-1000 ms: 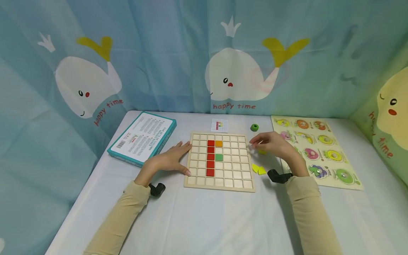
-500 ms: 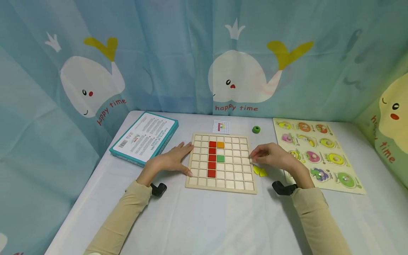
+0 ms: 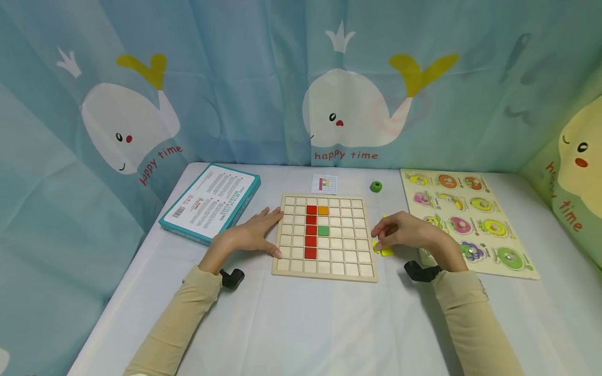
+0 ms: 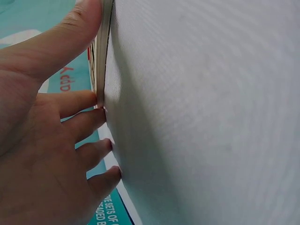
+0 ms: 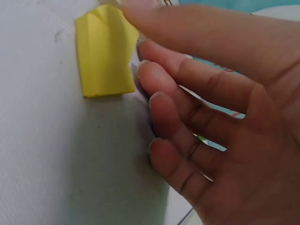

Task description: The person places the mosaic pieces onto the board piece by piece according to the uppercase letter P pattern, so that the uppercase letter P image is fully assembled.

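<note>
A wooden grid board (image 3: 348, 255) lies on the white table in the head view. It bears a column of several red tiles (image 3: 311, 230), an orange tile (image 3: 323, 210) and a green tile (image 3: 323, 231). My left hand (image 3: 246, 236) rests at the board's left edge, fingers spread; its thumb touches the board's side (image 4: 101, 70) in the left wrist view. Just right of the board, my right hand (image 3: 408, 231) is over some yellow tiles (image 3: 387, 251), its fingers loosely bent. In the right wrist view the thumb tip touches the overlapping yellow tiles (image 5: 105, 56); the other fingertips are beside them.
A teal-edged box (image 3: 213, 201) lies at the left. Behind the board is a small printed pattern card (image 3: 324, 184), with a green bead (image 3: 375, 186) to its right. A fruit puzzle board (image 3: 460, 225) lies under and beyond my right wrist. A whale-print curtain (image 3: 263, 104) hangs behind.
My right hand has moved down along the board's right side, from beside its upper part to the yellow tiles. My left hand has stayed at the left edge.
</note>
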`<action>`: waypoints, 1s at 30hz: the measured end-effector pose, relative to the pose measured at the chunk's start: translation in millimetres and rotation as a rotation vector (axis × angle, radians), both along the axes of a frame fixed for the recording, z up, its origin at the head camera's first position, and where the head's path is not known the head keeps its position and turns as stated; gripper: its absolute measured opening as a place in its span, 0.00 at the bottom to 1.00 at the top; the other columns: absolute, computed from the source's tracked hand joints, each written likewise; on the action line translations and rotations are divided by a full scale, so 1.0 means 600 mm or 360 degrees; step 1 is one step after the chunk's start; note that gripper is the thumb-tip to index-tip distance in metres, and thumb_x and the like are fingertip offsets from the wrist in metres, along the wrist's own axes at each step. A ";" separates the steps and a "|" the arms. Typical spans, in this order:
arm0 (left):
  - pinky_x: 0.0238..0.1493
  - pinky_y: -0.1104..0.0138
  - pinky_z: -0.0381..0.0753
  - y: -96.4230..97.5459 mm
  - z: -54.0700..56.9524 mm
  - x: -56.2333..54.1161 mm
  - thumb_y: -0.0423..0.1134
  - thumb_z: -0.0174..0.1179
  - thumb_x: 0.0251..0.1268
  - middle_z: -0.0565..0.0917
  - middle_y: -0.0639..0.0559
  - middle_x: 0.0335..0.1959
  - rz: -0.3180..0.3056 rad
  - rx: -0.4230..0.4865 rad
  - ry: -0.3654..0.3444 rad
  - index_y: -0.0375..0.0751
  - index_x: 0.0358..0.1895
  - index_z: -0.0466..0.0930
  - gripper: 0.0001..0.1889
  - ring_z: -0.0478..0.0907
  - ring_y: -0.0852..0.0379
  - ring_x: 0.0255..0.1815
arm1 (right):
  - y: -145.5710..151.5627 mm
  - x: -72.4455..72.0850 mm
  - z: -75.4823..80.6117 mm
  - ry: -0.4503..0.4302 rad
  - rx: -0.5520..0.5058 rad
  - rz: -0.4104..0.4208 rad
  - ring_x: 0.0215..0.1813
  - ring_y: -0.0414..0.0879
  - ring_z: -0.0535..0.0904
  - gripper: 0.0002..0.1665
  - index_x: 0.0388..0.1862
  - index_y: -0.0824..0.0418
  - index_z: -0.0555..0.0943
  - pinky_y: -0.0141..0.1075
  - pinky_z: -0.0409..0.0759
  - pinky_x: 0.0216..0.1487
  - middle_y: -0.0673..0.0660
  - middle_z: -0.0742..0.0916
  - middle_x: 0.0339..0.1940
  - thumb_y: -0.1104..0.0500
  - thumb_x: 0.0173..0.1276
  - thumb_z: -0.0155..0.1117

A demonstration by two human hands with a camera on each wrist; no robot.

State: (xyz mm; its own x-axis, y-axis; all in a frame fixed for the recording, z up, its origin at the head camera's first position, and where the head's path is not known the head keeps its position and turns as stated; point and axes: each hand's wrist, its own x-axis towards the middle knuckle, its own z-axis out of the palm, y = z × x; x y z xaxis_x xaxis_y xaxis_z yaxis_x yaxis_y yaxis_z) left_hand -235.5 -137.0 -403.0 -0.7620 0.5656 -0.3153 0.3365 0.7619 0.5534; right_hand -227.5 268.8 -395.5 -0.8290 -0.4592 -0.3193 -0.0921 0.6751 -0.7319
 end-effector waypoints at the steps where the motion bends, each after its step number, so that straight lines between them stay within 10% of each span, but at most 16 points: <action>1: 0.83 0.42 0.42 0.000 0.000 0.000 0.52 0.76 0.57 0.44 0.44 0.86 -0.0001 -0.0001 -0.0001 0.38 0.84 0.47 0.58 0.34 0.39 0.87 | 0.000 0.000 -0.001 -0.0017 -0.0013 0.0002 0.37 0.43 0.75 0.17 0.47 0.69 0.85 0.31 0.73 0.40 0.54 0.84 0.34 0.61 0.63 0.76; 30: 0.82 0.41 0.43 -0.001 0.001 0.003 0.53 0.76 0.58 0.43 0.45 0.87 0.0008 0.0007 -0.0008 0.39 0.84 0.47 0.59 0.34 0.40 0.87 | 0.003 -0.001 -0.006 -0.0010 0.0031 0.0020 0.38 0.44 0.74 0.12 0.40 0.66 0.85 0.33 0.72 0.43 0.51 0.85 0.31 0.57 0.65 0.75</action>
